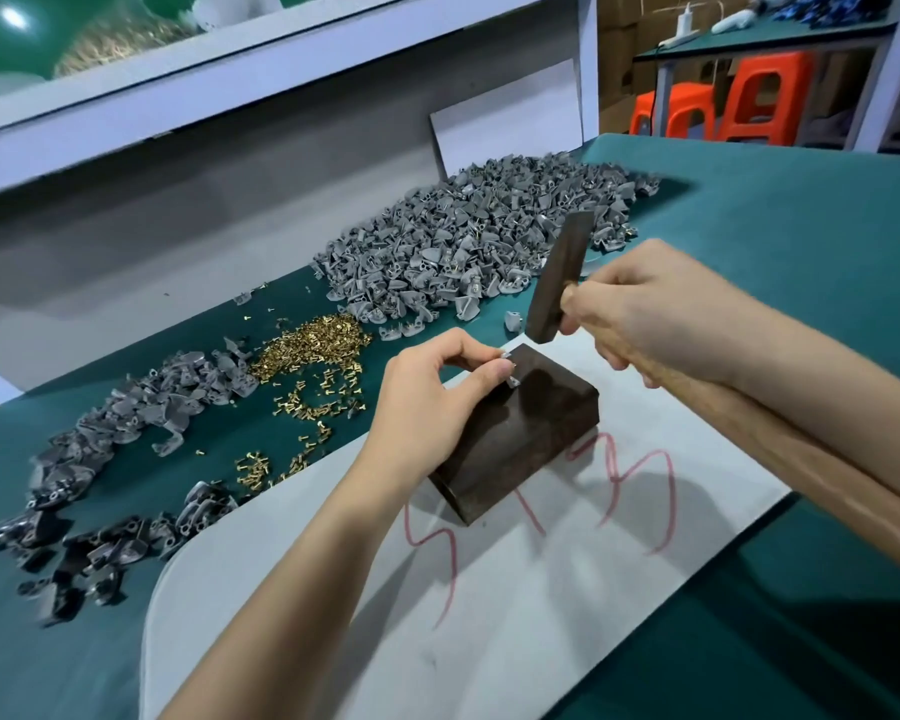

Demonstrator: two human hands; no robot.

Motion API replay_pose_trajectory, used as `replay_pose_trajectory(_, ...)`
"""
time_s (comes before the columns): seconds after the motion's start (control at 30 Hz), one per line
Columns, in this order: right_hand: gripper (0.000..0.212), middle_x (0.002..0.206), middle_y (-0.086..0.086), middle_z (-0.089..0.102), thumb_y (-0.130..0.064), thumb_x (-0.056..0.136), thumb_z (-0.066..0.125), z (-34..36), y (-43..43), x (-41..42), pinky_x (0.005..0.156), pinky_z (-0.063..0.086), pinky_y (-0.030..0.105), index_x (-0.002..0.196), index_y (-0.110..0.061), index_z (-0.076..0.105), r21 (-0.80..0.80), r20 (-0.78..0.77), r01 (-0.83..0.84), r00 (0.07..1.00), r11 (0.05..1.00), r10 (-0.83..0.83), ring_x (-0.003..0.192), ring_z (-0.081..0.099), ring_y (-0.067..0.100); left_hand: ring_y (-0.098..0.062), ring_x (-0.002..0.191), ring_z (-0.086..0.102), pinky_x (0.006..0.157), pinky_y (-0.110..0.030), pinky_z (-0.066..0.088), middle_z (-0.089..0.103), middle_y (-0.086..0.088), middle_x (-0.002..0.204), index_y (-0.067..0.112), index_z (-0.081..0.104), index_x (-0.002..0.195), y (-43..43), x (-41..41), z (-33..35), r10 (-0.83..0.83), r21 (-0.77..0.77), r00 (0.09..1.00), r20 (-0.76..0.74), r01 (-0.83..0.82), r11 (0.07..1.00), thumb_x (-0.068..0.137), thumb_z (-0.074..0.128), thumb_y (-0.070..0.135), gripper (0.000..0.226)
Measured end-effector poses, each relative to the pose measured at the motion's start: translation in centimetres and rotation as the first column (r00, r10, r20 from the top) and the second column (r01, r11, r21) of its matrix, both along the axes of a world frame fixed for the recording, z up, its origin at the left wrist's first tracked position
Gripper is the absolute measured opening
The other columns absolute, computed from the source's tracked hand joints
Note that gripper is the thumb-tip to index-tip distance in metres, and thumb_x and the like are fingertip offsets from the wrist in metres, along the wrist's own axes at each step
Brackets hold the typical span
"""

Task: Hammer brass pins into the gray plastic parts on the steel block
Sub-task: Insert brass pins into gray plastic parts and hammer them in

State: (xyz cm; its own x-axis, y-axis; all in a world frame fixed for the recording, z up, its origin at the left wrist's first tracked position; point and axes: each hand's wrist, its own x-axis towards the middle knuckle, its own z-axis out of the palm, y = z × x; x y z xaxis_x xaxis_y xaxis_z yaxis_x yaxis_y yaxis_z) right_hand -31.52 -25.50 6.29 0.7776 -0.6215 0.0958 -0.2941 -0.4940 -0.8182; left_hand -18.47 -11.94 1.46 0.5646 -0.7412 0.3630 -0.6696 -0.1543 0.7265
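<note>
A dark steel block [531, 423] sits on a grey sheet with red scribbles. My left hand [432, 402] pinches a small gray plastic part [510, 374] against the block's upper left edge; any pin in it is too small to tell. My right hand [645, 314] grips a hammer by its wooden handle [780, 449], close under the dark metal head [559, 280]. The head hangs tilted just above the block's far corner. Loose brass pins [310, 350] lie scattered on the green table to the left.
A large heap of gray plastic parts [468, 241] lies behind the block. A smaller, darker heap of gray parts [126, 439] stretches along the left. The grey sheet [541, 589] covers the near table. A white shelf frame [230, 80] runs along the back; orange stools [749, 101] stand far right.
</note>
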Motion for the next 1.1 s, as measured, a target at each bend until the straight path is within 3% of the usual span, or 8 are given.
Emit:
replay_pose_trajectory(0.23, 0.033, 0.051, 0.018, 0.057, -0.02, 0.082, 0.049, 0.9, 1.5, 0.5, 0.032, 0.033, 0.014, 0.072, 0.006, 0.068, -0.045, -0.083, -0.051, 0.995, 0.998, 0.047, 0.029, 0.045, 0.017, 0.007, 0.078, 0.059, 0.082, -0.012, 0.042, 0.067, 0.018, 0.077, 0.029, 0.066, 0.073, -0.1, 0.1, -0.1, 0.009, 0.017, 1.0, 0.015, -0.01, 1.0, 0.081, 0.074, 0.02, 0.014)
replay_pose_trajectory(0.33, 0.031, 0.045, 0.011, 0.055, -0.019, 0.081, 0.049, 1.5, 1.7, 0.7, 0.032, 0.034, 0.016, 0.071, 0.004, 0.067, -0.066, -0.094, -0.039, 0.995, 0.997, 0.033, 0.027, 0.043, 0.015, 0.008, 0.078, 0.058, 0.079, -0.008, 0.04, 0.067, 0.018, 0.077, 0.028, 0.066, 0.073, -0.1, 0.2, 0.0, 0.012, 0.021, 1.0, 0.018, -0.012, 1.0, 0.08, 0.074, 0.021, 0.013)
replay_pose_trajectory(0.53, 0.033, 0.045, 0.007, 0.057, -0.021, 0.08, 0.046, 1.5, 2.4, 0.9, 0.048, 0.036, 0.024, 0.066, 0.001, 0.067, -0.131, -0.136, -0.005, 0.991, 0.991, -0.013, 0.027, 0.044, 0.009, 0.0, 0.08, 0.06, 0.084, -0.017, 0.042, 0.068, 0.016, 0.08, 0.026, 0.068, 0.074, 0.0, 0.2, 0.2, 0.007, 0.027, 1.0, -0.008, -0.007, 1.0, 0.08, 0.074, 0.022, 0.009)
replay_pose_trajectory(0.67, 0.032, 0.043, 0.004, 0.057, -0.021, 0.082, 0.046, 1.4, 2.7, 0.8, 0.052, 0.039, 0.025, 0.069, -0.001, 0.067, -0.156, -0.143, 0.02, 0.989, 0.988, -0.042, 0.029, 0.047, 0.004, 0.005, 0.076, 0.058, 0.084, -0.018, 0.042, 0.068, 0.018, 0.077, 0.027, 0.069, 0.073, 0.1, 0.0, 0.4, 0.004, 0.012, 1.0, -0.026, -0.004, 1.0, 0.08, 0.075, 0.021, 0.011)
replay_pose_trajectory(0.87, 0.031, 0.039, 0.001, 0.054, -0.021, 0.081, 0.046, 1.8, 2.5, 0.9, 0.047, 0.041, 0.025, 0.075, 0.0, 0.067, -0.149, -0.158, 0.036, 0.986, 0.988, -0.06, 0.028, 0.045, 0.006, -0.004, 0.082, 0.062, 0.09, -0.029, 0.046, 0.069, 0.017, 0.078, 0.032, 0.068, 0.069, 0.1, -0.1, 0.6, 0.007, 0.004, 0.999, -0.037, -0.006, 1.0, 0.08, 0.075, 0.02, 0.017)
replay_pose_trajectory(1.0, 0.029, 0.04, 0.004, 0.055, -0.02, 0.08, 0.047, 1.5, 2.9, 1.1, 0.033, 0.036, 0.016, 0.071, -0.001, 0.066, -0.133, -0.19, 0.015, 0.981, 0.991, -0.041, 0.023, 0.041, 0.008, -0.007, 0.082, 0.063, 0.09, -0.032, 0.046, 0.069, 0.017, 0.077, 0.035, 0.067, 0.067, 0.1, -0.1, 0.6, 0.009, 0.002, 0.999, -0.041, -0.009, 1.0, 0.079, 0.076, 0.02, 0.021)
replay_pose_trajectory(1.1, 0.03, 0.04, 0.003, 0.055, -0.02, 0.08, 0.046, 1.4, 2.7, 1.1, 0.034, 0.037, 0.016, 0.073, 0.0, 0.067, -0.131, -0.185, 0.026, 0.981, 0.991, -0.051, 0.025, 0.043, 0.006, -0.007, 0.081, 0.062, 0.09, -0.032, 0.047, 0.069, 0.018, 0.075, 0.036, 0.067, 0.066, 0.1, -0.1, 0.6, 0.01, -0.002, 0.999, -0.051, -0.011, 1.0, 0.079, 0.076, 0.02, 0.022)
